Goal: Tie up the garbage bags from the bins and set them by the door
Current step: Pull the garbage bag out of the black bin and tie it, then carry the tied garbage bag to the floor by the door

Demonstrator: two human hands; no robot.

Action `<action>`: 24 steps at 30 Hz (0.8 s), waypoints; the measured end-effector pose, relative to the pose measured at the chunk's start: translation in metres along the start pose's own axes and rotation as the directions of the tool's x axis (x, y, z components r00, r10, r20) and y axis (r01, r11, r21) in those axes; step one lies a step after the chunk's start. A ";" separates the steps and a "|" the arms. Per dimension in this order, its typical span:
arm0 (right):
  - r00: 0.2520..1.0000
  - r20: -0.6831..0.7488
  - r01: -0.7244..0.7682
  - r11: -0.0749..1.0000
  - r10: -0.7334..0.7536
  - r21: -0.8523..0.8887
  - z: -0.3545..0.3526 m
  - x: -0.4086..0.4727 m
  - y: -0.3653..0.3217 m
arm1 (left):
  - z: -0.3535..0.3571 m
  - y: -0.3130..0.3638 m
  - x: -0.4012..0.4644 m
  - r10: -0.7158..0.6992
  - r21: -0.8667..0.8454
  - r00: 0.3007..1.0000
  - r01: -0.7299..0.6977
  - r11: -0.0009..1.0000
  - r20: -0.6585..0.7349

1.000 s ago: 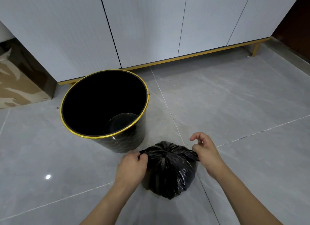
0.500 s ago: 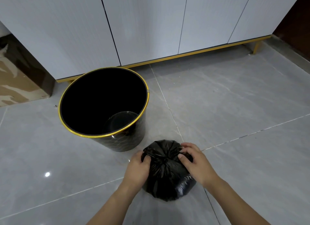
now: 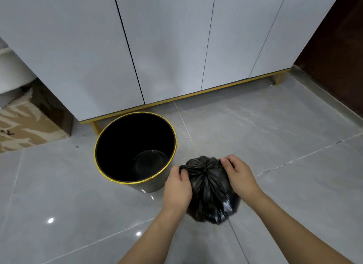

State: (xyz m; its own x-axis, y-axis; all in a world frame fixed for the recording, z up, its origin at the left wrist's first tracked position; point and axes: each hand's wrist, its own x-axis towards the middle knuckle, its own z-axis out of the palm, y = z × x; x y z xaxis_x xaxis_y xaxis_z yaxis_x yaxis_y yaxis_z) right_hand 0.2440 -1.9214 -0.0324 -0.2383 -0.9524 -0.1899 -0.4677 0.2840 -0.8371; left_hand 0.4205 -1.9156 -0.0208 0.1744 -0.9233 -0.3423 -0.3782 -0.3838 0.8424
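Both-handed: left hand (image 3: 177, 187) and right hand (image 3: 240, 177) pinching garbage bag (image 3: 211, 193), fingertips buried.

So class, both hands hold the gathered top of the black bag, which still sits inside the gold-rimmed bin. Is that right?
Not quite. The head view shows the bag on the floor beside the bin, not inside it. Both the left hand and right hand do hold its gathered top.
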 end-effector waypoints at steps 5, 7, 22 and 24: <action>0.993 -0.122 0.002 1.000 0.000 0.017 -0.072 -0.018 -0.144 | -0.070 0.144 -0.035 0.064 0.038 0.997 -0.063 0.997 -0.044; 0.990 -0.141 0.000 0.999 0.006 0.042 -0.101 -0.029 -0.211 | -0.109 0.209 -0.053 0.095 0.034 0.994 -0.093 0.995 -0.053; 0.961 -0.158 0.251 0.958 -0.228 0.141 -0.302 -0.148 -0.730 | -0.432 0.649 -0.225 0.297 0.087 0.898 -0.284 0.955 -0.325; 0.952 -0.175 0.278 0.950 -0.252 0.145 -0.301 -0.156 -0.752 | -0.450 0.661 -0.232 0.315 0.077 0.876 -0.308 0.948 -0.366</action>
State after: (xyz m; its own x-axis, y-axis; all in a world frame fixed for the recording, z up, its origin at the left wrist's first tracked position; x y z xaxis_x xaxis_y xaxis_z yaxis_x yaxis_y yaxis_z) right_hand 0.3760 -1.9530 0.7810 -0.2582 -0.9586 0.1199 -0.3870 -0.0111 -0.9220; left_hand 0.5394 -1.9477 0.8026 0.3661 -0.9232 0.1173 -0.4824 -0.0805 0.8722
